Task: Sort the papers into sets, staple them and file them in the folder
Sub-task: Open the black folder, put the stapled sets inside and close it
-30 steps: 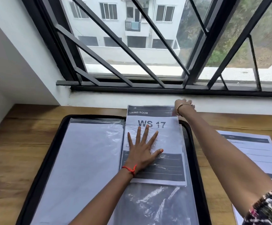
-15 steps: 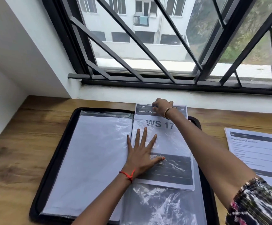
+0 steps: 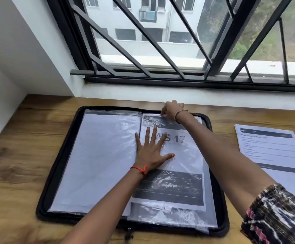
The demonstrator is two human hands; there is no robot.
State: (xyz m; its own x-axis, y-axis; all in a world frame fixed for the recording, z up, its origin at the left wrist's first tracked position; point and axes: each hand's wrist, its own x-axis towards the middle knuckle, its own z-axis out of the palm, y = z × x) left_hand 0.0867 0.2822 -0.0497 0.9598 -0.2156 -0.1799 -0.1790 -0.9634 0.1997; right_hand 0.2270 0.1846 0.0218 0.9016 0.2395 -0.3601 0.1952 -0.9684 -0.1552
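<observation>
While the left hand (image 3: 151, 152) lies flat, fingers spread, pressing the "WS 17" paper set (image 3: 169, 191) under a clear sleeve (image 3: 192, 161) in the right half of the open black folder (image 3: 62, 155), the right hand (image 3: 172, 108) curls its fingers at the set's top edge; gripping or just touching, can't tell. More papers (image 3: 270, 150) lie on the table (image 3: 19, 155), right of the folder.

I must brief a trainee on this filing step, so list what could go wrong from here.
The right hand pinches the plastic sleeve at its top edge; a tug could tear or wrinkle the thin film.
The left hand presses flat on the WS 17 set; pushed against that pressure, it may buckle.
The loose papers lie beside the right forearm; a sweep back could scatter them.
</observation>
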